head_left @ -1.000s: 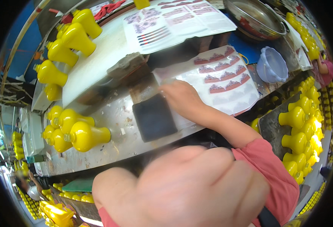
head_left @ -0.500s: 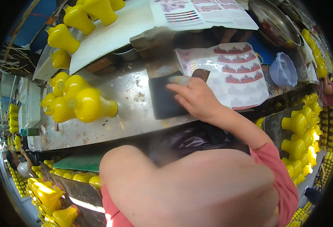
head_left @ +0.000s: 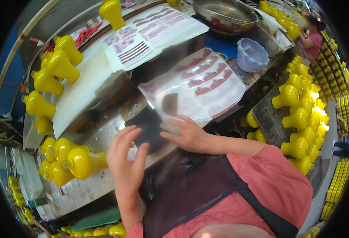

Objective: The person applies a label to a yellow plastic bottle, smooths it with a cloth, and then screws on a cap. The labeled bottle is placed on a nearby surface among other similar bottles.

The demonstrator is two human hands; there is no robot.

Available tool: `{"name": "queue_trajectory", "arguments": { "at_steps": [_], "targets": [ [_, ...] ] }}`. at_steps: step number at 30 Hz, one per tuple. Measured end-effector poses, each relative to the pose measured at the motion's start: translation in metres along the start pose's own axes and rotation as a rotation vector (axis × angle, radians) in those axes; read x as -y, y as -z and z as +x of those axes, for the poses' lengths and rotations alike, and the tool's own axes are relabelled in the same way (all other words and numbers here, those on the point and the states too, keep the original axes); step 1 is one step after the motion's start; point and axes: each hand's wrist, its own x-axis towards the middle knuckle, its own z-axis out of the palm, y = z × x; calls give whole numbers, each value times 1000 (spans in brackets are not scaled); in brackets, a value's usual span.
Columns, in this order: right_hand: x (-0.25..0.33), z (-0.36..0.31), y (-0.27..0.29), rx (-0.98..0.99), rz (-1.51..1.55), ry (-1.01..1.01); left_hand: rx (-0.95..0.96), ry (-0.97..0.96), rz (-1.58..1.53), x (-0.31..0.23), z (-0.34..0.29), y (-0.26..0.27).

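Note:
My left hand (head_left: 126,156) is raised over the near edge of the metal bench, its fingers spread and slightly curled with nothing between them. At the right edge of a dark flat pad (head_left: 144,123) is my right hand (head_left: 188,135), palm down with its fingers reaching toward the pad. A pale cover sits on one of its fingers. Beyond that hand, a brown flat piece (head_left: 169,104) lies on a white sheet of red-and-purple printed strips (head_left: 218,95). Left of my left hand, several glossy yellow vase-shaped bottles (head_left: 81,162) are grouped on the bench.
A white board (head_left: 77,85) carries more yellow bottles and another printed sheet (head_left: 154,31). Farther back are a large metal pan (head_left: 226,18) and a lilac plastic bucket (head_left: 251,55). Crowded yellow bottles (head_left: 297,115) fill the right side. Another person (head_left: 311,41) sits at the far right.
The view has turned, so the bench now slants. My left arm, earlier bent close to the camera, has come down, bringing its hand over the bench. My right hand has shifted toward the pad's edge.

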Motion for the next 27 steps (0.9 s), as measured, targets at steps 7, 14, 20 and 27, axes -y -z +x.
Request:
{"name": "queue_trajectory", "arguments": {
  "at_steps": [7, 14, 20, 27],
  "targets": [
    [-9, -115, 34, 1, 119, -510, -224, 148, 161, 95, -33, -36],
    [-55, -249, -28, 412, 12, -1410, -319, 28, 551, 131, -77, -54],
    [-106, -271, -126, 387, 419, -1466, -444, 66, 647, 134, -105, -48],
    [-138, -240, -133, 365, 278, -1539, -437, 82, 698, 137, -117, -58]
  ]
}}
